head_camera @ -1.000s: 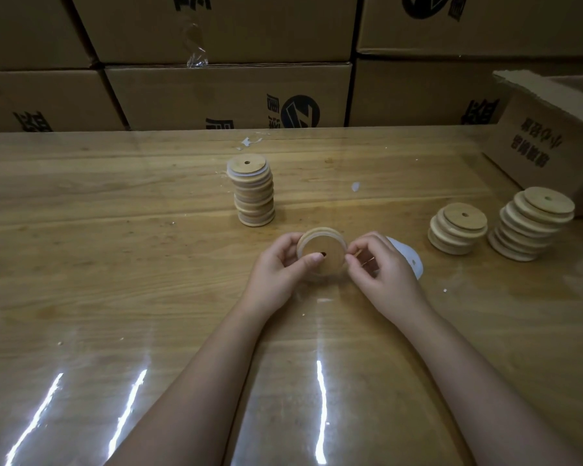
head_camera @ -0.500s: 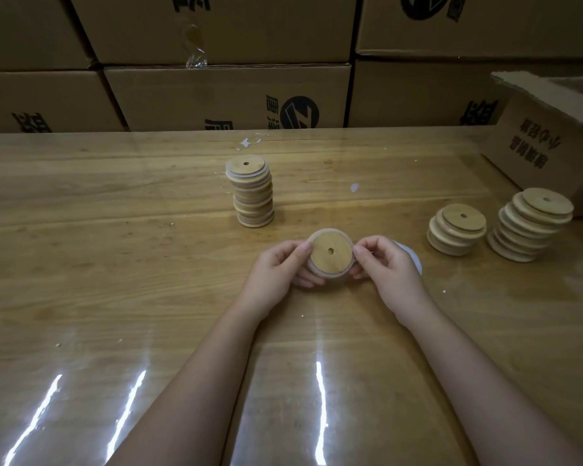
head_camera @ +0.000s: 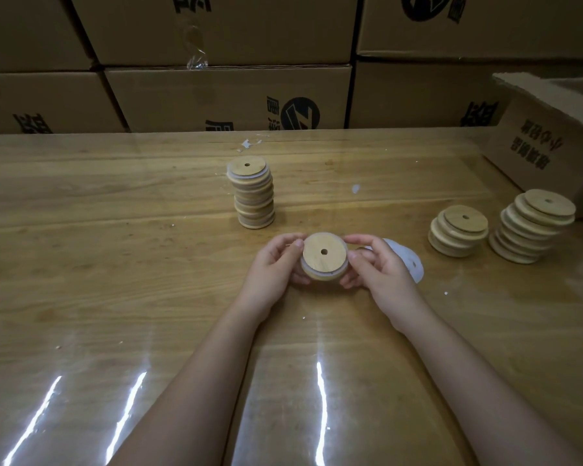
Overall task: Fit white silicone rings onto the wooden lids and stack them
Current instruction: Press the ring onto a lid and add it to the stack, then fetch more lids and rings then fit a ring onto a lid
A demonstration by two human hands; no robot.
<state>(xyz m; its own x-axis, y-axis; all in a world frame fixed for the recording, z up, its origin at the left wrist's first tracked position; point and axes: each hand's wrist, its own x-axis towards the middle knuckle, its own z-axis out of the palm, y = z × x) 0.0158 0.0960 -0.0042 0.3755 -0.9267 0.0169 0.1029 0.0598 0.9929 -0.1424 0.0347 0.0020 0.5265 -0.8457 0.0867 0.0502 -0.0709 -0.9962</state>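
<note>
A round wooden lid [head_camera: 324, 252] with a small centre hole is held over the table between both hands, flat face towards me, with a white silicone ring showing round its lower edge. My left hand [head_camera: 274, 269] grips its left rim with thumb on top. My right hand [head_camera: 379, 269] grips the right rim. Behind it stands a tall stack of ringed lids [head_camera: 253, 193]. White silicone rings [head_camera: 406, 260] lie on the table just behind my right hand, partly hidden.
Two leaning stacks of bare wooden lids, a low stack [head_camera: 458, 230] and a taller stack [head_camera: 532, 225], sit at the right. An open cardboard box [head_camera: 549, 142] stands at the far right. Stacked cartons [head_camera: 229, 95] line the table's far edge. The table has a glossy clear cover.
The lid has been turned from edge-on to flat face towards me, and both hands have shifted round its rim. The stacks have not moved.
</note>
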